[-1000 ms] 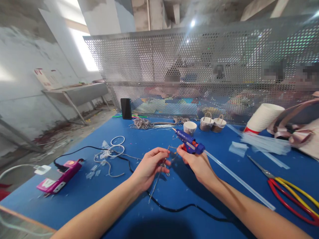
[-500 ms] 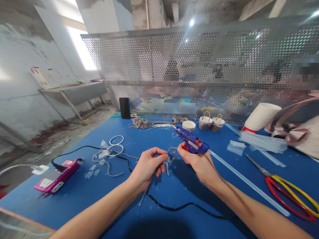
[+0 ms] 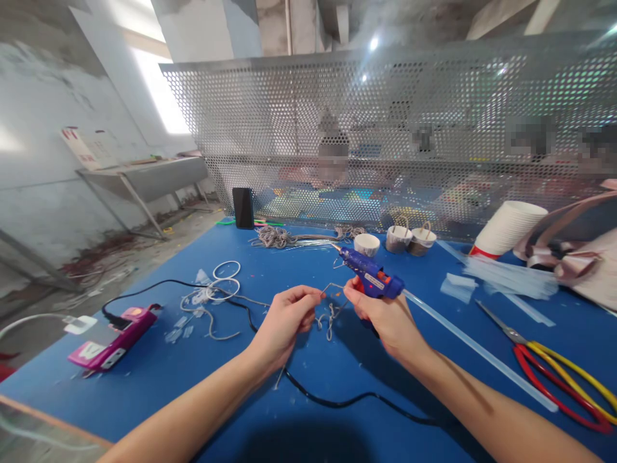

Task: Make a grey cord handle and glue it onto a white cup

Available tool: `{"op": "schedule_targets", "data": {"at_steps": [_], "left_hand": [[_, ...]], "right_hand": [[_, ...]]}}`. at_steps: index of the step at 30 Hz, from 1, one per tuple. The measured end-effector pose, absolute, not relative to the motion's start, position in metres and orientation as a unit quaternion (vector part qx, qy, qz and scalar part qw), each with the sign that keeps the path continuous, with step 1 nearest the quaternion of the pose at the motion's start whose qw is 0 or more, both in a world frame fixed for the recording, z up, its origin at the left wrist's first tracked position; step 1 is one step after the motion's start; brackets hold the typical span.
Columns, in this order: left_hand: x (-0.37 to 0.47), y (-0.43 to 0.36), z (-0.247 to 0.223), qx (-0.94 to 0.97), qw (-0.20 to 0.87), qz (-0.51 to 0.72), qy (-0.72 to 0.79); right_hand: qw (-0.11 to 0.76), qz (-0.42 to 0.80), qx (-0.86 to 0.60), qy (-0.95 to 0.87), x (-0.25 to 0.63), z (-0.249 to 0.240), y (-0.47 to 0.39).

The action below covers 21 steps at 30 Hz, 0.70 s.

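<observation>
My left hand pinches one end of a thin grey cord above the blue table. The cord spans the gap between my two hands, and a loose looped part of it hangs below. My right hand is closed round the handle of a blue glue gun, whose nozzle points up and to the left. A long clear glue stick sticks out of the gun's back, over my right forearm. The cord also reaches my right fingertips.
Red and yellow scissors lie right, near clear strips and stacked paper cups. Small cups, a grey cord bundle and a phone line the back. Left are white rings and a magenta power strip; a black cable crosses.
The hanging part of the cord has swung and opened into a looser loop. Both hands keep their hold, nearly in place, and the view has shifted slightly.
</observation>
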<state>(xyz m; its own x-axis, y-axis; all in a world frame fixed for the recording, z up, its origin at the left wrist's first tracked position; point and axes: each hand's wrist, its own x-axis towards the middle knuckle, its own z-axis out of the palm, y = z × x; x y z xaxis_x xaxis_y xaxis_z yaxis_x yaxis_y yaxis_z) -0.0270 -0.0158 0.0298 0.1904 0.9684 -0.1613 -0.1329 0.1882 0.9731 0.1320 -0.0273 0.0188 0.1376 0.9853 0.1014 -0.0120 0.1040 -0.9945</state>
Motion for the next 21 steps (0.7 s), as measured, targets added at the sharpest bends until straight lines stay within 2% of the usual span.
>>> {"op": "schedule_targets", "data": {"at_steps": [12,17,21], "left_hand": [[-0.030,-0.011,0.019,0.433,0.649,0.451,0.433],[-0.033,-0.008,0.015,0.451,0.640,0.430,0.450],[-0.036,-0.006,0.016,0.452,0.624,0.424,0.476]], "right_hand": [[0.607,0.511,-0.463,-0.395,0.133,0.006,-0.015],[0.620,0.494,-0.469,-0.388,0.138,0.007,-0.011],[0.670,0.442,-0.459,-0.379,0.148,0.018,-0.009]]}}
